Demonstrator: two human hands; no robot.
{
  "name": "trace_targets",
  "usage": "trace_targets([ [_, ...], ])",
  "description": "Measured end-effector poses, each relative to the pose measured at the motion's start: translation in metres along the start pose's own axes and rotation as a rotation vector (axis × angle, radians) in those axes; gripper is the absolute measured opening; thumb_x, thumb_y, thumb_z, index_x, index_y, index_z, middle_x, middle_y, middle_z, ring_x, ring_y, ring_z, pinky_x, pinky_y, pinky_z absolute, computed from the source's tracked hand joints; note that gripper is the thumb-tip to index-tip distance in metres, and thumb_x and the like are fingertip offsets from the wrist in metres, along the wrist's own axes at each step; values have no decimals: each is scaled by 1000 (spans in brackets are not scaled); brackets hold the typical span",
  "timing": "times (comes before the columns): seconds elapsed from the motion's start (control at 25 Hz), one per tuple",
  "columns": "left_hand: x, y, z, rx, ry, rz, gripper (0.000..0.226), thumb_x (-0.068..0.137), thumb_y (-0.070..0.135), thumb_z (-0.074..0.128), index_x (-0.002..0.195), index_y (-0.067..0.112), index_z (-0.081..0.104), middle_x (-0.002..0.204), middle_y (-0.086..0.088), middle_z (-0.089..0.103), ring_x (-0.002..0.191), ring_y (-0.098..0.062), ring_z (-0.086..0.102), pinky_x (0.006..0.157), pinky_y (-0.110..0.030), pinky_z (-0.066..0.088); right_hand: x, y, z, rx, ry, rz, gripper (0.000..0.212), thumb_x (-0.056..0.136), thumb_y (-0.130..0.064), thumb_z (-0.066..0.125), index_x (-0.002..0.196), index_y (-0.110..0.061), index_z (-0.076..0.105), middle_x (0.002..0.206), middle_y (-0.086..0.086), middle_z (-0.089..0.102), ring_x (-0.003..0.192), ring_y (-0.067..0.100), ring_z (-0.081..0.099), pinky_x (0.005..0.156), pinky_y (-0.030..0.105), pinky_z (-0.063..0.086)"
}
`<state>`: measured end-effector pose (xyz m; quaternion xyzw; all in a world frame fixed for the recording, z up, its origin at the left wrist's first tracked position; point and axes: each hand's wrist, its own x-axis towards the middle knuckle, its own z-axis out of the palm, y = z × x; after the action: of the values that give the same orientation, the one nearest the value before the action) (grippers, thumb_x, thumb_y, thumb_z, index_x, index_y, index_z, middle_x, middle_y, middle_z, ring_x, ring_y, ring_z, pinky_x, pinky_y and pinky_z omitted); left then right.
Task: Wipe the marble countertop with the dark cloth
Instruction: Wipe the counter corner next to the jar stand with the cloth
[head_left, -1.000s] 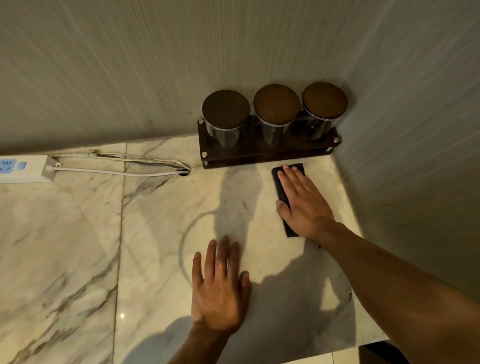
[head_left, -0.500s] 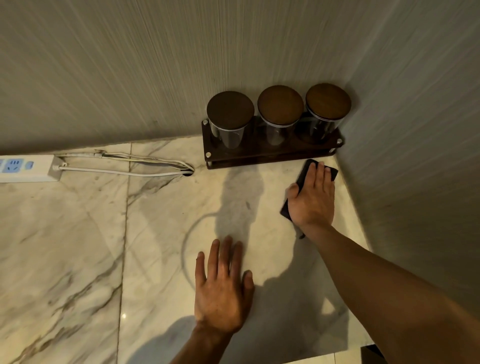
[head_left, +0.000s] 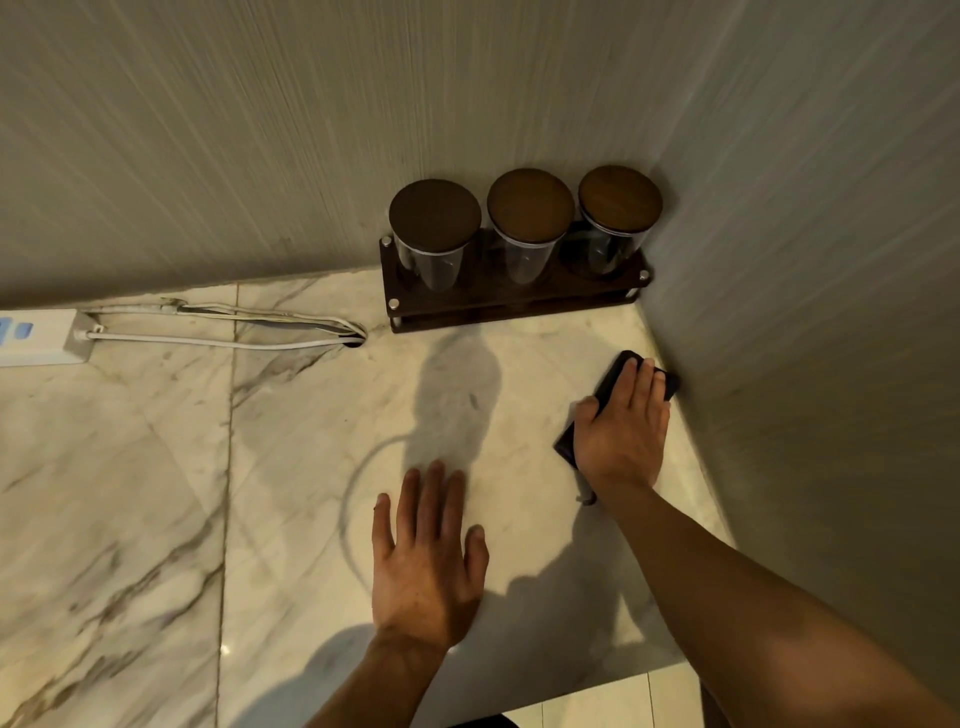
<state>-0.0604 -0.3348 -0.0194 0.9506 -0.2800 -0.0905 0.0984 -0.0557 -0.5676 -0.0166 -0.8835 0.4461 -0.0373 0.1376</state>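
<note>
The pale veined marble countertop (head_left: 291, 467) fills the lower view. My right hand (head_left: 626, 431) presses flat on the dark cloth (head_left: 613, 376) at the counter's right side, the cloth's far corner touching the right wall. Most of the cloth is hidden under the palm and fingers. My left hand (head_left: 426, 561) lies flat on the marble near the front edge, fingers spread, holding nothing. A faint ring mark (head_left: 358, 499) shows on the stone just left of it.
A dark wooden rack (head_left: 514, 306) with three lidded glass jars (head_left: 530, 228) stands in the back right corner. A white power strip (head_left: 41, 338) and its cables (head_left: 218, 332) lie along the back wall at left. Walls close the back and right.
My right hand has slid the cloth rightward from in front of the jar rack to the right wall and a little toward me. The left hand has stayed in place.
</note>
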Motion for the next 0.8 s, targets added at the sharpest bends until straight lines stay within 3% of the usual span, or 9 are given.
trace_targets([
  [0.52, -2, -1, 4, 60, 55, 50, 58, 92, 43, 35, 140, 11, 42, 145, -14, 44, 136, -36, 33, 111, -57, 23, -73, 46, -5, 24, 37, 44, 67, 95, -30, 36, 150, -4, 9, 160, 14, 9, 147, 25, 1, 119, 41, 3],
  [0.8, -4, -4, 4, 26, 33, 66, 62, 94, 45, 25, 146, 11, 30, 153, -15, 32, 142, -35, 21, 115, -54, 12, -111, 66, -10, 48, 67, 71, 66, 93, -27, 41, 150, -5, 16, 159, 14, 16, 146, 27, 6, 118, 46, 11],
])
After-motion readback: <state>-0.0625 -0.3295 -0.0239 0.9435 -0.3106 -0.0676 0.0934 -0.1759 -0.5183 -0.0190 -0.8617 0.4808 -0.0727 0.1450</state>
